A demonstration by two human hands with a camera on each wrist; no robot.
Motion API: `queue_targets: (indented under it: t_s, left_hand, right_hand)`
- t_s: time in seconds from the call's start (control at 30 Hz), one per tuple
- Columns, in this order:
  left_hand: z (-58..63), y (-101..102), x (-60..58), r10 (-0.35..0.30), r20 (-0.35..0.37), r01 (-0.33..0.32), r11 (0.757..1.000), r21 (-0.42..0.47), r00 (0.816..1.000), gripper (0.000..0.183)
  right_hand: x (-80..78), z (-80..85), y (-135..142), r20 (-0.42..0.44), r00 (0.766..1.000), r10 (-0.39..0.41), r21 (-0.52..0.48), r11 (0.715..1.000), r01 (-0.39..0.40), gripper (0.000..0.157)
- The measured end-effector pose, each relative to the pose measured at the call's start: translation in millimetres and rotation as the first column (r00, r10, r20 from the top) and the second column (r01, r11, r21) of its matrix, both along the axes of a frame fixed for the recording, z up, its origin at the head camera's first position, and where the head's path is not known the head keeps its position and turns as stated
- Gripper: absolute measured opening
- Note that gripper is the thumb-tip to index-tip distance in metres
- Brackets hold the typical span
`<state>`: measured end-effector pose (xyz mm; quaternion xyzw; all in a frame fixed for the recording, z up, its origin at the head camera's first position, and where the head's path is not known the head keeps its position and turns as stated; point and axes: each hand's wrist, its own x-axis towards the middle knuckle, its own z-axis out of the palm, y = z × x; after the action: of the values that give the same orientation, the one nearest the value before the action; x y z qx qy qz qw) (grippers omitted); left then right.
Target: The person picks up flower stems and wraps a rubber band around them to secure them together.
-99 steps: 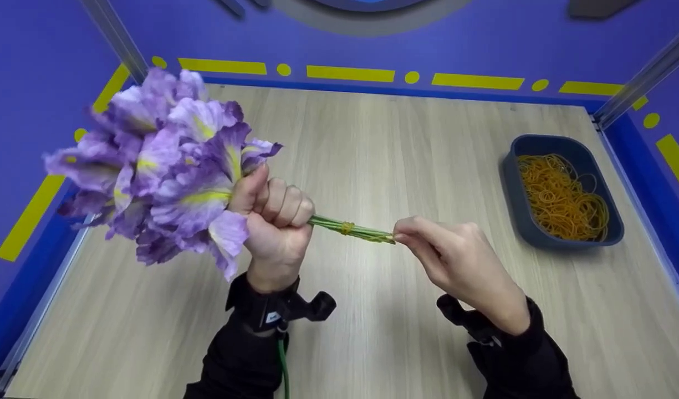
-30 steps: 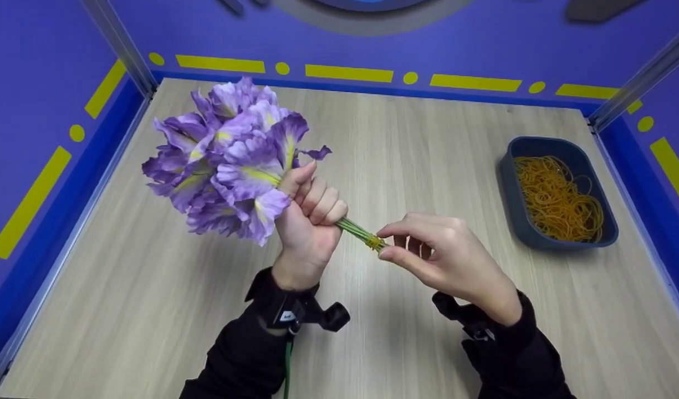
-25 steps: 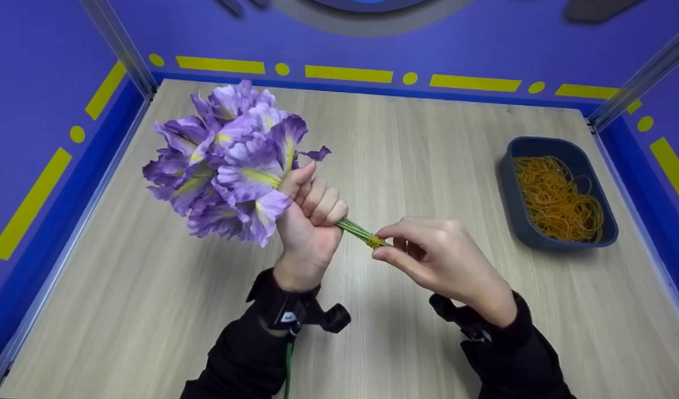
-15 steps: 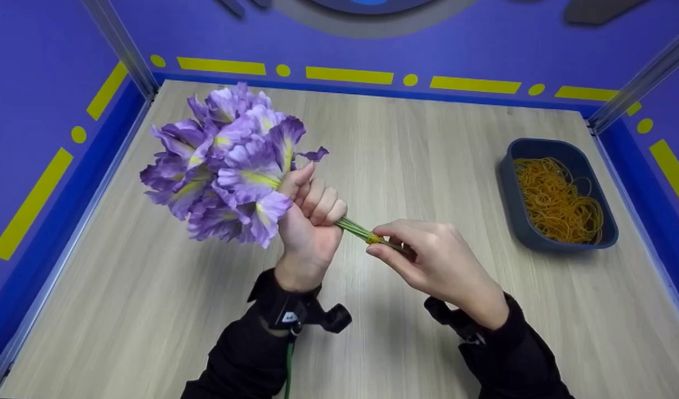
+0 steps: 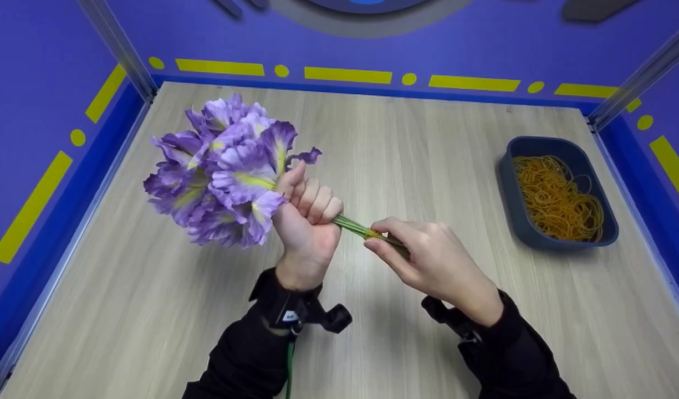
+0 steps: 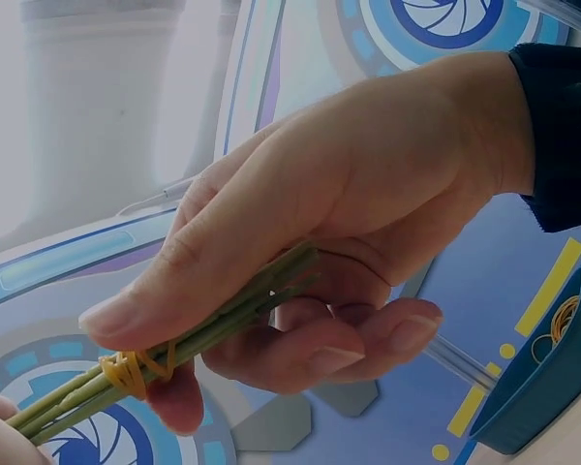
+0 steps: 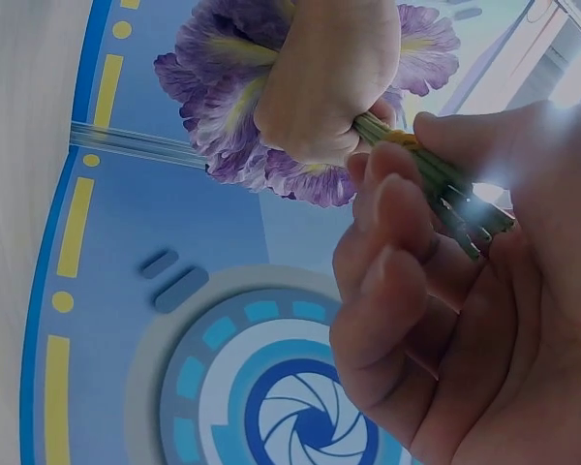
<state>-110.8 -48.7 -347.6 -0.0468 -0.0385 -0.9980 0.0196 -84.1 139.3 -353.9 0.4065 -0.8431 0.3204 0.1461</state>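
Purple flowers point(image 5: 223, 177) aloft over bench point(image 5: 372, 343); left hand point(image 5: 307, 233) has fingers curled round the stems point(image 5: 349, 224), right hand point(image 5: 434, 257) pinches them at the yellow bands point(image 6: 126, 375)—likely seating the binding, next move calling for steady stems.

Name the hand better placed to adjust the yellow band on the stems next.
Probably the right hand: it pinches the stems at the yellow band. The left hand grips them close to the purple flowers, apart from the band.
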Motion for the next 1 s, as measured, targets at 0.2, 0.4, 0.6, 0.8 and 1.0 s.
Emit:
queue_targets:
  t_s: [0.2,0.4,0.6,0.8,1.0]
  left_hand:
    - [0.0,0.6,-0.8,0.005,0.012,-0.005,1.000,-0.027,1.000,0.045]
    - [-0.8,0.5,-1.6,0.001,0.009,0.000,0.999,-0.040,1.000,0.045]
    - [-0.3,0.6,1.0,0.010,-0.038,-0.012,0.999,-0.051,0.999,0.045]
    - [-0.8,-0.1,0.4,-0.014,-0.057,0.011,0.998,-0.055,0.998,0.048]
    - [-1.7,-0.2,-1.2,-0.031,-0.063,0.027,0.997,-0.074,0.998,0.048]
  right_hand:
    - [-0.3,-1.1,0.3,0.028,0.999,-0.016,0.045,0.999,0.015,0.007]
    - [-0.7,-2.0,0.2,0.044,0.999,-0.017,0.062,0.998,0.014,0.008]
    - [-1.0,-1.9,0.7,0.047,0.999,0.004,0.029,1.000,-0.005,0.008]
    - [-1.4,-2.1,1.1,0.070,0.998,0.004,0.047,0.999,-0.007,0.014]
    - [-2.0,-2.8,1.9,0.104,0.995,0.000,0.070,0.998,-0.007,0.012]
